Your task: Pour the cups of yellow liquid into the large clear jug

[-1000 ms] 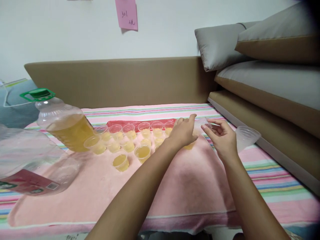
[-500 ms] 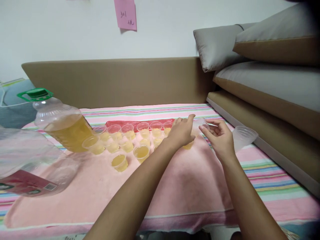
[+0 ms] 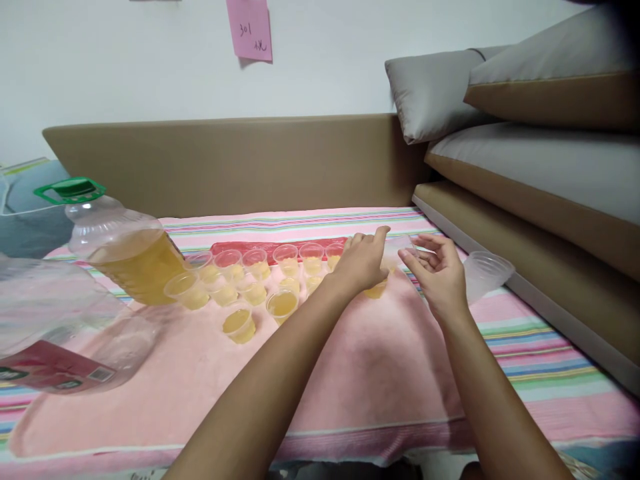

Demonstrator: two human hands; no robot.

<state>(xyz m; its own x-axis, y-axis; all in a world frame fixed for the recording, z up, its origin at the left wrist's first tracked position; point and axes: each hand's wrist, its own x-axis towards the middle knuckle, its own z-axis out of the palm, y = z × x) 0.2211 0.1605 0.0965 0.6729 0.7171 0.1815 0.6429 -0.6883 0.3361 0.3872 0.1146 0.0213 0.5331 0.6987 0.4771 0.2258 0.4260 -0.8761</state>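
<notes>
Head view: hands (image 3: 400, 263) pinch clear cup (image 3: 400, 245).

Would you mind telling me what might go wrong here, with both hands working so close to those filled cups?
The left hand hovers over the filled cups; its forearm could knock one and spill yellow liquid onto the pink towel. The empty clear cup pinched between both hands, the right hand included, looks thin and may buckle or slip. The tilted oil jug leans beside the cups and might roll into them.
</notes>
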